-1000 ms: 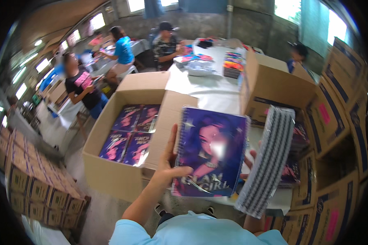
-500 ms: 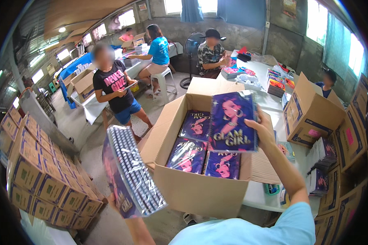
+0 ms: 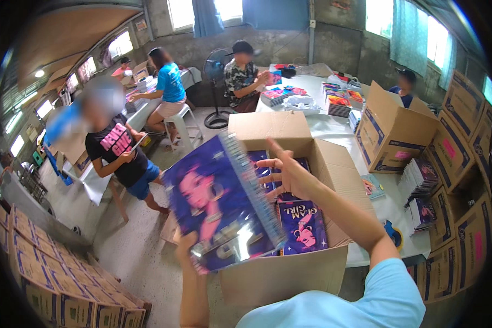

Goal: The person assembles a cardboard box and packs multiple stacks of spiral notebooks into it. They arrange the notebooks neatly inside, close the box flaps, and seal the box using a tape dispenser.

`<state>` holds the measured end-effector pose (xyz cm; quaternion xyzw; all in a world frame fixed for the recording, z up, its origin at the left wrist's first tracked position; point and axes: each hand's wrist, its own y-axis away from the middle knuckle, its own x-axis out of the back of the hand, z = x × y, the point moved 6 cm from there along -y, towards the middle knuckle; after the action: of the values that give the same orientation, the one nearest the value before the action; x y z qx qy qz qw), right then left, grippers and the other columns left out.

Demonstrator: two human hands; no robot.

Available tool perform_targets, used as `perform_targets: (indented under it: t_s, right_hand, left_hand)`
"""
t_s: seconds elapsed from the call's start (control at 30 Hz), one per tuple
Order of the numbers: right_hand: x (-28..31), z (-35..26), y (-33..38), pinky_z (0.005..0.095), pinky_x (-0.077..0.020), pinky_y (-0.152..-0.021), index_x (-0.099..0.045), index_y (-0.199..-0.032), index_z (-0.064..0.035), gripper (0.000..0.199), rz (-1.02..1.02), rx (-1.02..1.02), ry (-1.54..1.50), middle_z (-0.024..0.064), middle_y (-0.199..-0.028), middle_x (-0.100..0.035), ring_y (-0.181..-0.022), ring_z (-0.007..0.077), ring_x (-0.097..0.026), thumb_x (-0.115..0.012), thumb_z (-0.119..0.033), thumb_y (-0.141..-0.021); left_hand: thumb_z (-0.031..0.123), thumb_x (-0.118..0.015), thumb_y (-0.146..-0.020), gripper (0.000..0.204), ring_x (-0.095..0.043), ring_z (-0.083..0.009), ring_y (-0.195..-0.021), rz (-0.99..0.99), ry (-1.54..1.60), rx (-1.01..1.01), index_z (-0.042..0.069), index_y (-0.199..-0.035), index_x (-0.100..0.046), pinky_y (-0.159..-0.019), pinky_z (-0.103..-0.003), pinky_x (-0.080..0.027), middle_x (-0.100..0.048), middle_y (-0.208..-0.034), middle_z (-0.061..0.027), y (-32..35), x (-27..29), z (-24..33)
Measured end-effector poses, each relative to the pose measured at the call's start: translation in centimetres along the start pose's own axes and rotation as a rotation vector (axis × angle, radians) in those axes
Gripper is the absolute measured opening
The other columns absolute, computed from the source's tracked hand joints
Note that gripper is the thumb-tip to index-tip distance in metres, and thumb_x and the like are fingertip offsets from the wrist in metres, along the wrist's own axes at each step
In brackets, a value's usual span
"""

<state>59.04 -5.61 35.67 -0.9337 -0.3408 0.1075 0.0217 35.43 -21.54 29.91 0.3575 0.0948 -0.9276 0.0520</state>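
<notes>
Gripping a stack of purple notebooks [image 3: 218,205], left hand [image 3: 187,249]; right hand [image 3: 290,175] fingers spread wide over open carton [image 3: 290,273]

Box [image 3: 290,279] mouth was open from above, flaps folded out; books [image 3: 303,227] already covered its floor, so room was only atop them. Left hand [image 3: 188,246] w/ a stack of notebooks [image 3: 218,205] blocked the box's left side. Right hand [image 3: 290,175] hovered over the middle. Second box [image 3: 391,134] crowded the table [image 3: 333,128] on the right; far edge was free.
</notes>
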Motion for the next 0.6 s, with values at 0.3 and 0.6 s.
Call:
perform_targets:
  t_s: [0.3, 0.6]
  right_hand:
    - [7.0, -7.2, 4.7, 0.0400, -0.0487, -0.088, -0.035, -0.146, -0.0256, 0.084, 0.589, 0.252, 0.936, 0.0220, -0.119, -0.052, -0.100, 0.0281, -0.059, -0.077, -0.018, -0.073]
    - [7.6, 9.4, 1.7, 0.0749, -0.0288, -0.095, -0.015, -0.151, -0.0208, 0.099, -0.197, -0.464, 1.671, 0.0318, -0.152, -0.006, -0.131, 0.0616, -0.018, -0.077, -0.033, -0.074]
  left_hand:
    - [0.057, -0.085, -0.052, 0.133, -0.025, -0.0411, -0.139, -0.932, -2.094, 0.036, -0.004, -0.147, -0.015, -0.110, -0.044, -0.033, -0.017, -0.150, -0.0304, -17.8, -6.3, -14.1]
    - [0.026, -0.086, -0.063, 0.110, -0.029, -0.0425, -0.136, -0.805, -2.218, 0.055, -0.006, -0.144, -0.019, -0.106, -0.048, -0.039, -0.021, -0.149, -0.0288, -19.6, -2.6, -16.3]
